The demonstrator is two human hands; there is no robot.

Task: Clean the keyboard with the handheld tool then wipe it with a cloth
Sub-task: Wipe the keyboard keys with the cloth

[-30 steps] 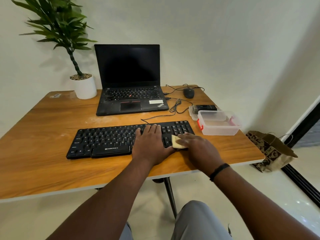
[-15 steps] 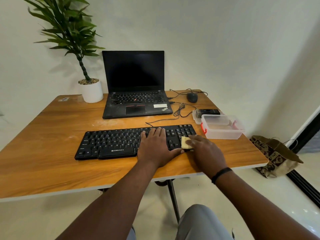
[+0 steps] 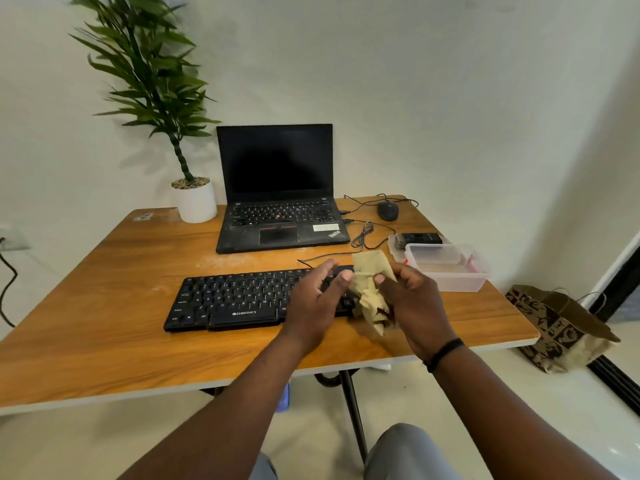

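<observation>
Head view: I see both hands raised just above the right end of a black rectangular plastic keyboard [image 3: 256, 299], which lies flat at the near middle of a wooden table [image 3: 104, 306]. A crumpled beige cloth [image 3: 369, 289] hangs between the hands. The right hand [image 3: 410, 299] grips it, thumb on top and fingers curled round the bunched fabric. The left hand [image 3: 317, 299] meets the cloth's left edge with its thumb tip; its fingers look loosely spread, and I cannot tell whether they pinch the fabric. Both forearms reach in from the near edge, and the right wrist wears a dark band.

I judge the work to be in its wiping stage, with the cloth being rearranged. No handheld tool is in either hand. A dark boxy object [image 3: 420, 239] lies far right, behind a clear plastic tub [image 3: 448, 268]; I cannot identify it.
</observation>
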